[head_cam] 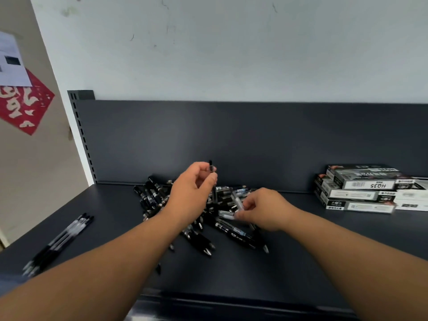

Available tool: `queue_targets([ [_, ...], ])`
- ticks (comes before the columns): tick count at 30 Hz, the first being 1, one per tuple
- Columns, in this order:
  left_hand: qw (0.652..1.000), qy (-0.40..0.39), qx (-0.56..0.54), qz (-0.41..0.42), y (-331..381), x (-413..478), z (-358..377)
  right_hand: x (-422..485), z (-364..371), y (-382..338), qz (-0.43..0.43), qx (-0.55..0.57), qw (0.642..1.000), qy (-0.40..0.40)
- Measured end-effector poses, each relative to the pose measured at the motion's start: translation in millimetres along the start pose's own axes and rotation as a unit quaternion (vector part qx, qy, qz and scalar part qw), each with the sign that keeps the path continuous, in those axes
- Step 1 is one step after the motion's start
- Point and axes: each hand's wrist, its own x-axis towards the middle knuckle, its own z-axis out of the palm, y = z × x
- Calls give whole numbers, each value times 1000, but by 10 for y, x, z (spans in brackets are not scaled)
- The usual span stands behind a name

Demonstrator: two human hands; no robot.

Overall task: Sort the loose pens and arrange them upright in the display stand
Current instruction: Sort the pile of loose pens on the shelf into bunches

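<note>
black pen [214, 193] pinched upright in the left hand [190, 195], clear pen [238, 202] gripped by the right hand [266, 209], messy pen pile [234, 235] spread right under both hands, few lined-up pens [62, 242] left of them

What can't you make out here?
Head view:
- Display stand: not in frame.
- Middle of the heap of black plastic pens: covered by the left hand, which holds a black pen, and the right hand.
- Pale translucent pen pinched in the right fingers: blurred.
- Stacked grey-and-white cardboard boxes: cut by right edge, small print unreadable.
- Side row of black pens: blurred, uncountable.
</note>
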Motion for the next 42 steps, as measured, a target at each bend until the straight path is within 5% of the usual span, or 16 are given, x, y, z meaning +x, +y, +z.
queue_targets([
  [5, 981, -116, 63, 141, 82, -39, 150, -71, -77, 146, 63, 153, 984, 67],
  [8, 919, -236, 221, 224, 61, -11, 242, -121, -106, 264, 83, 116, 987, 75],
  [12, 847, -372, 330, 190, 17, -17, 366, -175, -132, 424, 91, 98, 988, 76],
  [19, 803, -439, 381, 130, -10, 58, 479, -226, -148, 567, 69, 127, 988, 58],
  [23, 825, -390, 385, 140, -35, 73, 505, -223, -122, 620, 54, 151, 986, 54],
  [28, 959, -186, 177, 115, 105, 47, 367, -182, -181, 491, 21, 227, 968, 106],
  [30, 986, -121, 85, 76, 197, 54, 257, -132, -212, 322, -4, 266, 956, 120],
  [42, 986, 1, -145, -87, 118, 3, -1065, 95, 88, -1278, -118, 313, 941, 45],
])
